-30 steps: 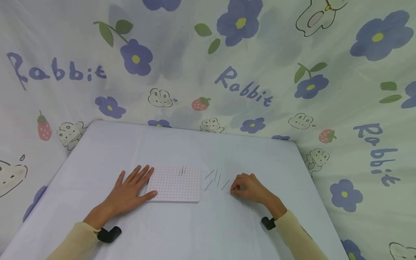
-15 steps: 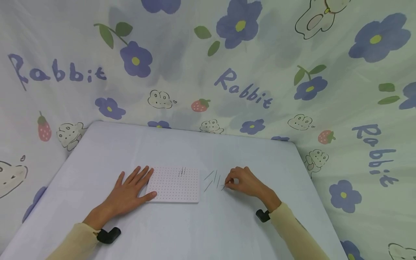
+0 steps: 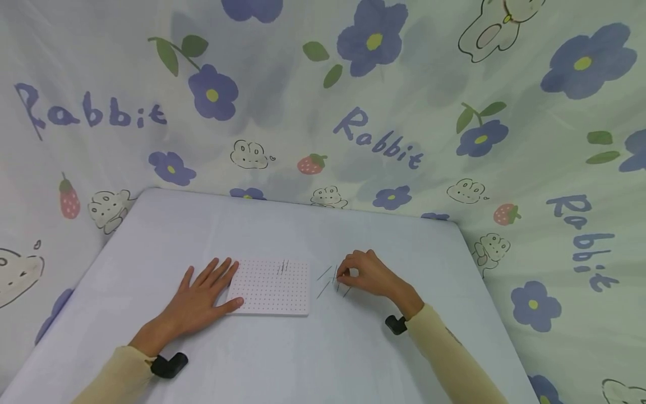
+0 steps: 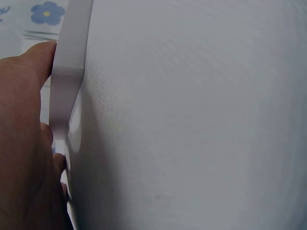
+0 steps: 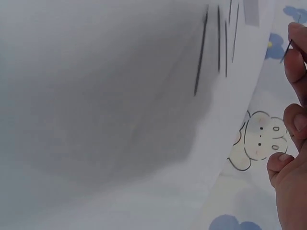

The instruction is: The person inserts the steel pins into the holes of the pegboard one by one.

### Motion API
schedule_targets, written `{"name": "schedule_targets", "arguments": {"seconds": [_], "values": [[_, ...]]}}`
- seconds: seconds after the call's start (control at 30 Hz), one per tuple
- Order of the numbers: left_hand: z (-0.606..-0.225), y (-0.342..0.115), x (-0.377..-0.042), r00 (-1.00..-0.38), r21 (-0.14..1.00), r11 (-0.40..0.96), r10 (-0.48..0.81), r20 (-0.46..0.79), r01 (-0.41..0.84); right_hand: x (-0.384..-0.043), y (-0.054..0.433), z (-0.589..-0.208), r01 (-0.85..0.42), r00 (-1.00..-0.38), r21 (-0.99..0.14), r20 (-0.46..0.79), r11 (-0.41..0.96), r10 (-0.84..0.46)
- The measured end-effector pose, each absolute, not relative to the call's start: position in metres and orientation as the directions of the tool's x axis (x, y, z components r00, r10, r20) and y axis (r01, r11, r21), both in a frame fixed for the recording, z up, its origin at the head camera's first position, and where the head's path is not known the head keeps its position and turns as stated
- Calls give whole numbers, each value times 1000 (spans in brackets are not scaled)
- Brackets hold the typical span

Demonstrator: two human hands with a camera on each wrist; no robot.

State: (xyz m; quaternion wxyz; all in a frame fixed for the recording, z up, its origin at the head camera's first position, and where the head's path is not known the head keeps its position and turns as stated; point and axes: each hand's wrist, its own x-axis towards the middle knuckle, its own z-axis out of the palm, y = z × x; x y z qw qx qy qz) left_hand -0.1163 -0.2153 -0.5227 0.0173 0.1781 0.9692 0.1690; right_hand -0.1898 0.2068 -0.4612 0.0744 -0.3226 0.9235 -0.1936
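A white board (image 3: 270, 294) with a grid of small holes lies on the table, and several thin dark needles (image 3: 283, 267) stand in its far right part. My left hand (image 3: 199, 300) rests with spread fingers at the board's left side, thumb and fingertips on its edge. In the left wrist view the board's thick edge (image 4: 67, 91) shows beside the thumb. Right of the board, my right hand (image 3: 372, 276) pinches a needle (image 5: 287, 50) between thumb and index finger. It hovers over several loose needles (image 3: 323, 290), partly hiding them. In the right wrist view these loose needles (image 5: 201, 55) lie roughly parallel.
A white cloth covers the table (image 3: 282, 365). Behind and beside it hangs a curtain (image 3: 282, 112) printed with flowers, rabbits and strawberries. A black wrist camera (image 3: 170, 365) sits on the left wrist, another black camera (image 3: 396, 325) on the right.
My right hand has moved left and slightly away from me, over the loose needles towards the board, with the needle pinched. My left hand and the board have stayed in place.
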Motion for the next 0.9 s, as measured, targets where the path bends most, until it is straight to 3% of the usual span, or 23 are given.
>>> {"name": "schedule_targets", "arguments": {"seconds": [0.9], "values": [[-523,-215,-116,-936,321,884,350,28,340,-211,155,-450,-584,-752,-482,19,653,-659]]}}
